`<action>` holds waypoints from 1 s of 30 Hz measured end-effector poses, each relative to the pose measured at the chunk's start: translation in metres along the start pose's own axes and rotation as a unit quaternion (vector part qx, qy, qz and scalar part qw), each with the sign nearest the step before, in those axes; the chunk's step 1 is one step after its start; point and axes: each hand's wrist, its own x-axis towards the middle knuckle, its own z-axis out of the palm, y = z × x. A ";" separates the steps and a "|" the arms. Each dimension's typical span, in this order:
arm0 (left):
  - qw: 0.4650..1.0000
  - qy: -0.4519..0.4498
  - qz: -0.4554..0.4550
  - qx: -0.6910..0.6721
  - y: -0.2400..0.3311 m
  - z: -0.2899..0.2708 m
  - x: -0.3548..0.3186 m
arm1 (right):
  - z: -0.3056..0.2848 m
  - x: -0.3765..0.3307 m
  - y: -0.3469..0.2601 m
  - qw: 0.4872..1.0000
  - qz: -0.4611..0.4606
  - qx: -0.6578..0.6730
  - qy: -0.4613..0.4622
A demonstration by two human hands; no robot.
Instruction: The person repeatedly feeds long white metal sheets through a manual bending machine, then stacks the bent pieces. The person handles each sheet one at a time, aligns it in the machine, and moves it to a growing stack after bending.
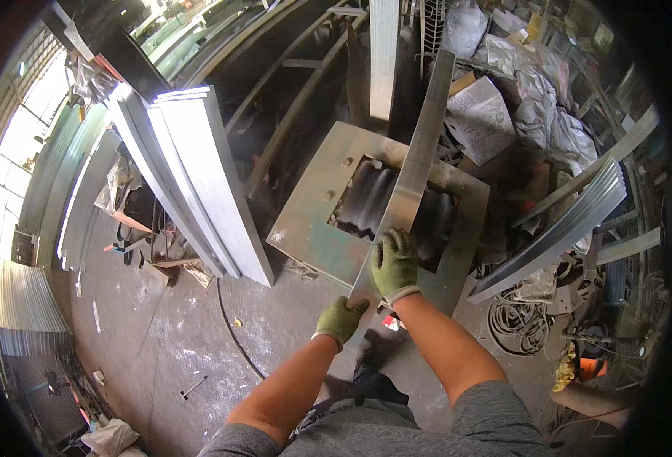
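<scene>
A long, flat-sided metal bar [414,171] slants away from me across the frame of a machine [305,221]. Dark ribbed rollers [368,196] show through the machine's rectangular opening, on both sides of the bar. My left hand [339,320], in a green glove, grips the bar's left edge near its close end, thumb on top. Farther up, my right hand [395,263], gloved the same way, is closed over the bar's right side, just before the machine's near edge. Whether the bar touches the rollers I cannot tell.
Bright metal profiles [218,190] stand left of the machine; more bars [564,228] lean at the right. A coiled cable [517,324] lies on the floor there. A black cable [233,331] and T-shaped tool [193,388] lie left. Another person's arm [595,400] appears at lower right.
</scene>
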 end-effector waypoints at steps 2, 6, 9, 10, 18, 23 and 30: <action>1.000 -0.014 -0.007 -0.010 0.009 -0.004 0.002 | 0.010 0.008 0.006 0.999 -0.012 -0.024 0.025; 0.983 -0.029 0.154 0.098 0.044 -0.015 0.052 | 0.034 0.052 0.038 0.995 -0.007 -0.096 -0.003; 0.985 -0.043 0.138 0.093 0.066 -0.016 0.102 | 0.044 0.077 0.059 0.988 -0.011 -0.149 -0.023; 0.986 -0.042 0.138 0.083 0.068 -0.015 0.107 | 0.046 0.083 0.062 0.986 0.000 -0.159 -0.044; 0.979 -0.074 0.170 0.085 0.068 -0.030 0.037 | 0.028 0.053 0.050 0.985 -0.034 -0.165 -0.044; 0.981 -0.045 0.160 0.096 0.015 -0.017 -0.009 | 0.022 -0.009 0.010 0.985 -0.038 -0.162 -0.055; 0.997 -0.069 -0.004 0.045 -0.079 0.010 -0.048 | 0.023 -0.087 -0.050 0.999 -0.020 -0.043 -0.023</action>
